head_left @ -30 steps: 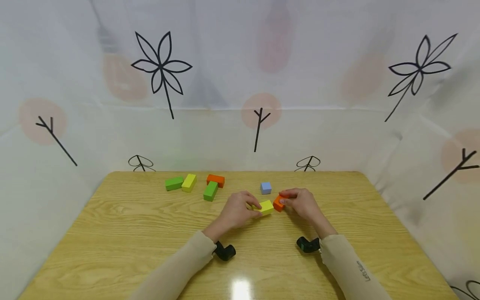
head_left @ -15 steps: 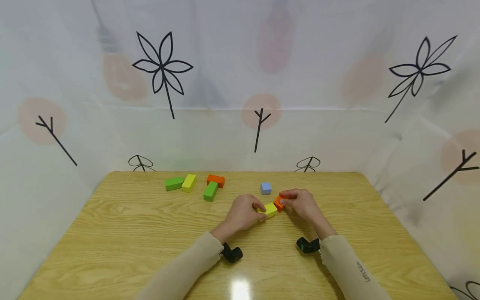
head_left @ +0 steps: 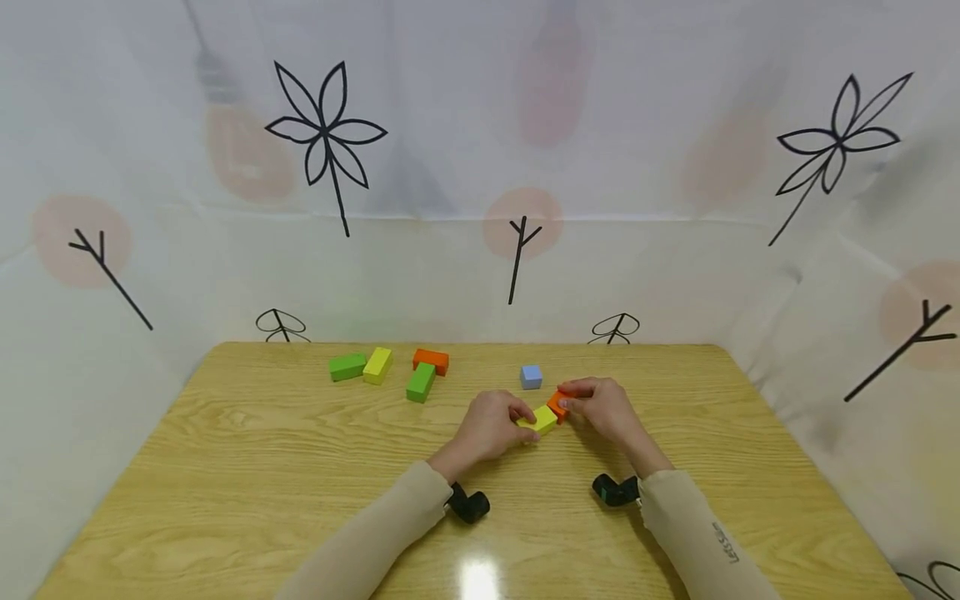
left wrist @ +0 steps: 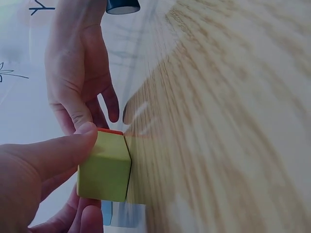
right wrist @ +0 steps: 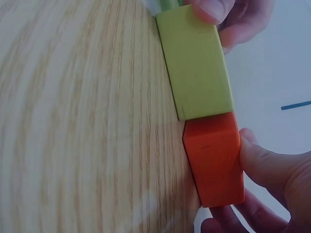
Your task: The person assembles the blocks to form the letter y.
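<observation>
My left hand pinches a yellow block between thumb and fingers on the wooden table. To its right, my right hand pinches an orange block. In the right wrist view the end of the yellow block meets the end of the orange block, and both lie on the tabletop. The left wrist view has the yellow block in front, with only a thin edge of the orange block showing behind it. A small blue cube stands just beyond the hands.
At the back left of the table lie a green block and a yellow block. Nearer the middle, another green block lies against an orange-red block. A patterned white cloth hangs behind.
My left hand has slid the yellow block rightward and slightly nearer, turning it, so the gap to the orange block has closed. The right hand has stayed put.
</observation>
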Available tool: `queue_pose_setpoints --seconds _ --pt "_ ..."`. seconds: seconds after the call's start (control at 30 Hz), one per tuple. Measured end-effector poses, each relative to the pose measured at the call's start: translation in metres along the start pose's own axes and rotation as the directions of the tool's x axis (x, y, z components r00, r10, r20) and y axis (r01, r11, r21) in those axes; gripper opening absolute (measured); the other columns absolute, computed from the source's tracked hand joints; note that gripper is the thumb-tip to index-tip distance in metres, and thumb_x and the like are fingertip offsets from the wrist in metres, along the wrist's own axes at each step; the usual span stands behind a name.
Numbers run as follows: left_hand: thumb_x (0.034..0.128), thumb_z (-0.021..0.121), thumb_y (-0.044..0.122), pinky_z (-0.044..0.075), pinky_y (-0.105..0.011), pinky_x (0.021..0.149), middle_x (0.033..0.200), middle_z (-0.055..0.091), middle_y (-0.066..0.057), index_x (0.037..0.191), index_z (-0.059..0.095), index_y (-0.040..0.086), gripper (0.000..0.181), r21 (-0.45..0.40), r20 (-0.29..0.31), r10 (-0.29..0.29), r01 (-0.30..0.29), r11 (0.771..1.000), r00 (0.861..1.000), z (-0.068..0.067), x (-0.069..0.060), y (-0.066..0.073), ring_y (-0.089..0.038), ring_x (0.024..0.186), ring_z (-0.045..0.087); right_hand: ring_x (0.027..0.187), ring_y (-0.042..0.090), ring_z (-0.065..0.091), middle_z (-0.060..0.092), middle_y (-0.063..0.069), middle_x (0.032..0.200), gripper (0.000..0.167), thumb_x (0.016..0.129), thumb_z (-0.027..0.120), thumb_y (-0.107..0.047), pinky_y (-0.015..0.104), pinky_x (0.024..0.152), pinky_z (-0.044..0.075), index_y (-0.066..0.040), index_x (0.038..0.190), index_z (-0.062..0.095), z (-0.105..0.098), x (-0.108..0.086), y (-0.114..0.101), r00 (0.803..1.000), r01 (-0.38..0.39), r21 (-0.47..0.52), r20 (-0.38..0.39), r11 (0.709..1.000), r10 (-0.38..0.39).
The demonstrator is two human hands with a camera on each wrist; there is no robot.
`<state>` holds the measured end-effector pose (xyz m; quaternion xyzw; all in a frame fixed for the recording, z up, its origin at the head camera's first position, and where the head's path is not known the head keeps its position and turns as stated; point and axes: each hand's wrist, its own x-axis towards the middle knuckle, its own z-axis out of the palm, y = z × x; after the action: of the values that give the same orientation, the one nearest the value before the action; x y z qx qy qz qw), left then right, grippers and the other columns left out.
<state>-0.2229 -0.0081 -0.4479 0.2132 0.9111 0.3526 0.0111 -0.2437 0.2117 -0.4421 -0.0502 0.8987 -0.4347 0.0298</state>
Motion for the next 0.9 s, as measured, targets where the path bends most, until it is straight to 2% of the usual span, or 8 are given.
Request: queue_pose_setpoints --seconds 0.23,0.6,0.9 --pt "0.0739 0.090 0.034 0.046 -0.021 0.065 0.084 0.063 0.011 0.089 0.079 0.021 0.023 0.009 0.018 0.006 -0.006 1.000 1.000 0.0022 0.0017 0.0036 -0.003 0.073 0.054 0.118 0.038 0.058 0.063 0.020 0.128 0.027 0.091 0.073 -0.011 0.047 0.094 0.051 -0.001 0.117 0.073 0.0004 -0.0001 0.0008 1.000 0.008 -0.011 -0.006 1.000 -0.008" --pt "0.0731 0.090 0.036 0.045 -0.021 0.066 0.085 0.061 0.010 0.090 0.078 0.021 0.026 -0.012 0.047 -0.021 0.022 1.000 0.999 0.0059 0.0047 0.0075 -0.004 0.073 0.053 0.118 0.037 0.057 0.062 0.019 0.129 0.027 0.092 0.073 -0.012 0.046 0.093 0.051 -0.002 0.117 0.073 -0.0007 0.0006 0.0019 1.000 -0.004 -0.011 -0.007 1.000 0.003" --pt "0.0726 0.090 0.036 0.046 -0.021 0.066 0.087 0.063 0.009 0.090 0.077 0.019 0.027 -0.033 0.053 0.004 -0.002 0.999 0.999 0.0061 0.0045 0.0102 -0.004 0.074 0.053 0.117 0.036 0.058 0.063 0.019 0.129 0.027 0.092 0.073 -0.013 0.043 0.091 0.052 -0.003 0.118 0.073 -0.0005 0.0000 0.0029 1.000 -0.005 -0.011 -0.007 1.000 0.005"
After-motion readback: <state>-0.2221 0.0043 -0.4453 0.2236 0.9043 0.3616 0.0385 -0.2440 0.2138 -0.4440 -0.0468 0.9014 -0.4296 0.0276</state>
